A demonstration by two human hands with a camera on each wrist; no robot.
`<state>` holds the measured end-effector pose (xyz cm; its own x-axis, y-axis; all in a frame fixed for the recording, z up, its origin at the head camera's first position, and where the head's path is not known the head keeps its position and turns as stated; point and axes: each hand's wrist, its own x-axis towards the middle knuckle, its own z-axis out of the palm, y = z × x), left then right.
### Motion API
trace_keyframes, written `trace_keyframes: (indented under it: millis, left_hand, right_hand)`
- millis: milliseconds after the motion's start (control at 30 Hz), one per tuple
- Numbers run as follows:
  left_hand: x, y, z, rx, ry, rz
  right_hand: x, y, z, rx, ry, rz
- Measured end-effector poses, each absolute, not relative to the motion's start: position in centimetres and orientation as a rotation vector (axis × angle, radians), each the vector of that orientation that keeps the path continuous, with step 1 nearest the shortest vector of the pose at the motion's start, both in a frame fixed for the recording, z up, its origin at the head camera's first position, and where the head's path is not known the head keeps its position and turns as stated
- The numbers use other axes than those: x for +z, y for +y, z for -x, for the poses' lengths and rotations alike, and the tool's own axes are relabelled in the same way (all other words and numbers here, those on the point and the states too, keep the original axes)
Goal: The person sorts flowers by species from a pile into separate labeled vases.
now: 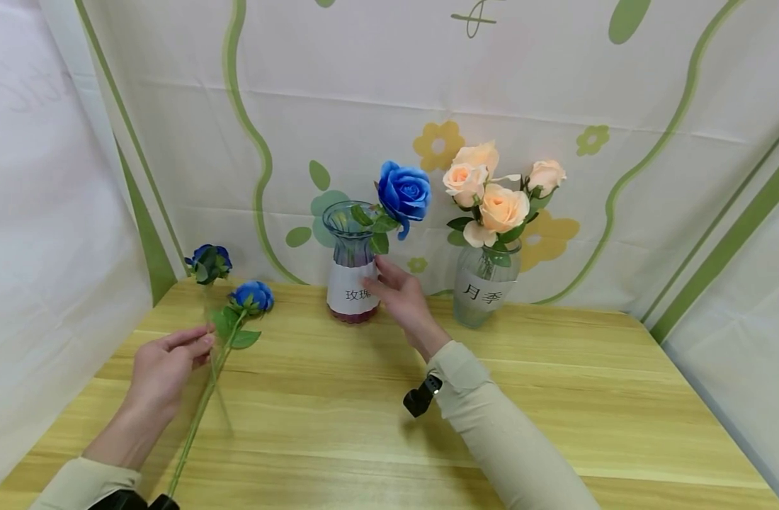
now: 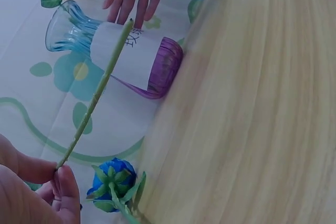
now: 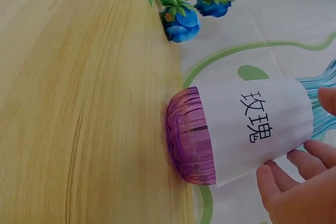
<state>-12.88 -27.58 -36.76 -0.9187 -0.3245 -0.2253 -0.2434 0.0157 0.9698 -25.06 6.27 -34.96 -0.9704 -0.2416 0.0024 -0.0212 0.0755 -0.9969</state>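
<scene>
In the head view, my left hand (image 1: 166, 368) pinches the thin stem (image 2: 95, 98) of a blue rose (image 1: 209, 263) between thumb and fingertips. The bloom is beyond the hand, and the cut end points back towards me. My right hand (image 1: 402, 294) holds the side of a blue-and-purple glass vase (image 1: 353, 313), thumb on its white paper label (image 3: 257, 124) and fingers at its right edge. One blue rose (image 1: 404, 191) stands in this vase, leaning right over the rim. Another blue rose (image 1: 252, 297) lies on the table beside the left hand.
Right of the right hand stands a pale glass vase (image 1: 469, 312) with several peach roses (image 1: 504, 207) and its own label. Behind the wooden table (image 1: 338, 404) hangs a white cloth (image 1: 364, 134) printed with flowers; white panels flank both sides.
</scene>
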Motion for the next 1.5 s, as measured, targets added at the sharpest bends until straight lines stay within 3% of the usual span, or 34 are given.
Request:
trace_keyframes:
  millis: [400,933,1500]
  left_hand:
    - [-35.6,-26.6,13.1,-2.378,-1.697,-0.524]
    - [-33.4,-21.9,17.0,-2.397,-0.998,-0.601]
    - [-27.1,-19.9,20.2,-2.463,-0.674,-0.476]
  right_hand:
    - [-35.0,6.3,25.2,-2.010,2.172,0.252]
    - [-35.0,6.3,25.1,-2.053,2.145,0.271]
    - [-35.1,6.3,25.0,-2.064,2.157,0.251]
